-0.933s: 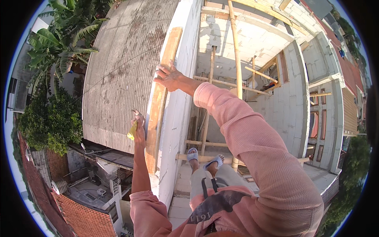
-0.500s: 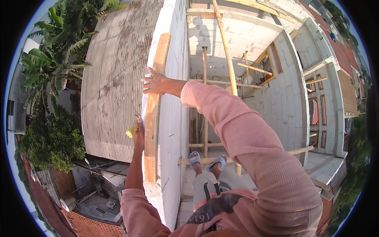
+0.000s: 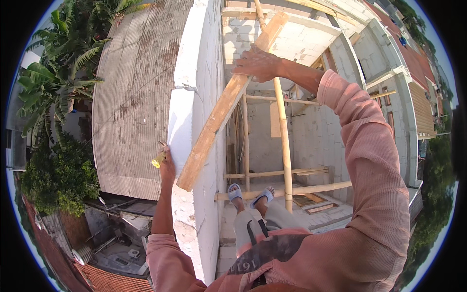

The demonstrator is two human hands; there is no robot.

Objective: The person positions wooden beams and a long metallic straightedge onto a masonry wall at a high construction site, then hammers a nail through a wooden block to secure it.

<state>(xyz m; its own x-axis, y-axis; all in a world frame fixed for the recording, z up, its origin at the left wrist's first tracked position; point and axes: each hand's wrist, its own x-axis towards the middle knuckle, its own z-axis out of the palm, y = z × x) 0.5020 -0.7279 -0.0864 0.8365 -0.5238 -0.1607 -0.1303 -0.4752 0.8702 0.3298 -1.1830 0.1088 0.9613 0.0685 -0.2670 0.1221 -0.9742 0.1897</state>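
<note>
My right hand grips a long wooden plank near its upper end, fingers wrapped over it. The plank slants across the pale block wall, its lower end over the wall top and its upper end out over the room at right. On the wall's outer left side, my left hand is closed around a small yellow thing whose kind I cannot make out. Some of its fingers are hidden. That hand is beside the wall edge, a little left of the plank's lower end.
Bamboo poles form scaffolding on the right, and my sandalled feet stand by a horizontal pole. Left of the wall lies a corrugated roof, with banana plants beyond. A deep room with block walls opens below the scaffolding.
My right hand has swung the plank's upper end off the wall top and rightward over the room. The plank now lies aslant instead of along the wall. My left hand stays by the outer edge.
</note>
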